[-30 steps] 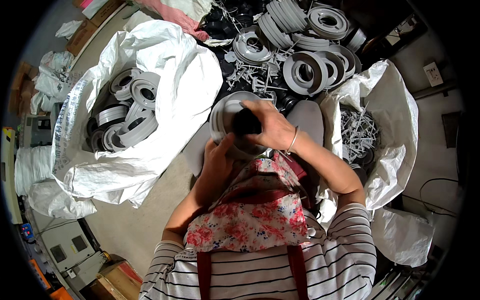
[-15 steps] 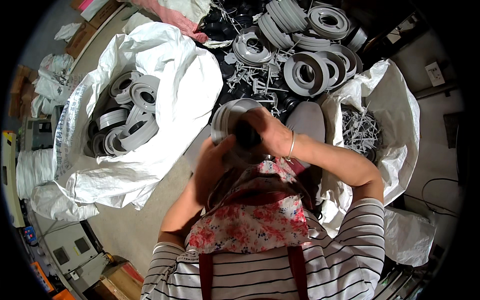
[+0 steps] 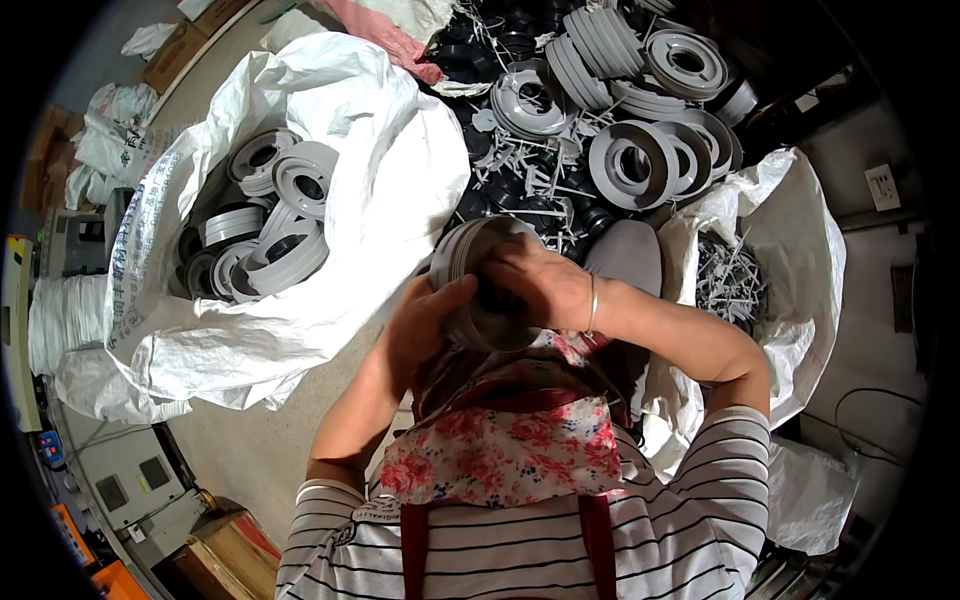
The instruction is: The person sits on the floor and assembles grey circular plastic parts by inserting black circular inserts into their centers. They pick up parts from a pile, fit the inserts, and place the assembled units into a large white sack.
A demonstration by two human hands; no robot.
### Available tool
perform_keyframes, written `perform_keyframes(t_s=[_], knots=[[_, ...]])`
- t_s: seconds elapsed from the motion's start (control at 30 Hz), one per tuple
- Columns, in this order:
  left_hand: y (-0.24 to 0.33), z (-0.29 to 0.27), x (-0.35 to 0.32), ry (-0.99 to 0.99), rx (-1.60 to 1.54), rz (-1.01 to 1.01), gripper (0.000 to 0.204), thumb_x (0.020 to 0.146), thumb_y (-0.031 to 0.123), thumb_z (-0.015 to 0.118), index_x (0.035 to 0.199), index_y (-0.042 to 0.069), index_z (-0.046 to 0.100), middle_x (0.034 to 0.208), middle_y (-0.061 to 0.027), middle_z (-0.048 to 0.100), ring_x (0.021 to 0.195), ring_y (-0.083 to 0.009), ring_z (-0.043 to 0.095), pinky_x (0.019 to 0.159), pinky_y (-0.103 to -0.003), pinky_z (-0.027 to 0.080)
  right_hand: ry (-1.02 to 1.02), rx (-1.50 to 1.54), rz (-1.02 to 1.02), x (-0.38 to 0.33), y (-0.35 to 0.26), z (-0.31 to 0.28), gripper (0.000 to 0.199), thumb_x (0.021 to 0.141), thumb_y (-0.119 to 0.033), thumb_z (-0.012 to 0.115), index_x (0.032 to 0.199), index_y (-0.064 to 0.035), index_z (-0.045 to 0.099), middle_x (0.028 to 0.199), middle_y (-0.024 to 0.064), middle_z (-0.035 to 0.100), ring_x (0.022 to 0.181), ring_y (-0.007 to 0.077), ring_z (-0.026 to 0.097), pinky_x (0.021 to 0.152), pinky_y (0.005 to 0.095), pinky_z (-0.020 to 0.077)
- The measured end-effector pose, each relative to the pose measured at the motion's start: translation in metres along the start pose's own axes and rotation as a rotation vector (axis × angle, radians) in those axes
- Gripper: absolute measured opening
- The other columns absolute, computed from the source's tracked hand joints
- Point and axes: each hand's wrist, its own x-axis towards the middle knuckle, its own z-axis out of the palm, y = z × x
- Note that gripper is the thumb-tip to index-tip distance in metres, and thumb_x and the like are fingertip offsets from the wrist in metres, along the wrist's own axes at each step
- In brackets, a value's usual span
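Above my lap is a grey ribbed plastic ring (image 3: pixel 453 258), tilted, its dark hollow facing me. My left hand (image 3: pixel 422 312) grips its near left side, with the thumb along the rim. My right hand (image 3: pixel 548 288) bends into the hollow from the right, fingers curled; shadow hides the fingertips and whatever they hold. Beyond the ring lies a pile of grey plastic rings (image 3: pixel 632 165), black round parts (image 3: pixel 470 62) and thin grey sprue scraps (image 3: pixel 535 150). Left of my hands, a white woven sack (image 3: pixel 400 130) holds several similar grey rings (image 3: pixel 306 180).
To the right, another white woven sack (image 3: pixel 805 240) contains grey sprue scraps (image 3: pixel 730 280). My knee (image 3: pixel 625 258) is beside the pile. A pink-and-white sack (image 3: pixel 385 40) lies at the far side. Cardboard boxes (image 3: pixel 235 555) and a grey cabinet (image 3: pixel 130 485) stand at lower left.
My right hand's fingers have gone deeper into the ring's hollow, covering the black part seen there before. My left hand still grips the ring. The view has shifted slightly.
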Motion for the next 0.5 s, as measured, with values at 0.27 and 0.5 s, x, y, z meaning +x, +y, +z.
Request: perform_keyframes(t_s=[0.27,0.5], knots=[[-0.015,0.011,-0.004,0.24,0.475,0.249,0.038,0.079,0.013,0.071,0.111,-0.002,0.057,0.095,-0.0064,0.064,0.082,-0.0124,0.062,0.072,-0.026,0.051,0.283,0.567,0.653,0.015,-0.006,0.009,0.062,0.066,-0.024,0.08,0.116,0.0015,0.052,0.094,0.0193,0.062,0.085,0.0315,0.061,0.075,0.0355,0.0497],[-0.02,0.008,-0.009,0.331,0.944,0.553,0.054,0.071,0.015,0.077,0.117,0.0,0.053,0.098,-0.0085,0.065,0.086,-0.013,0.061,0.075,-0.028,0.05,-0.246,1.719,0.805,0.019,0.042,0.004,0.06,0.081,-0.031,0.069,0.124,0.0023,0.043,0.079,0.0119,0.062,0.062,0.0258,0.062,0.055,0.0332,0.0509]])
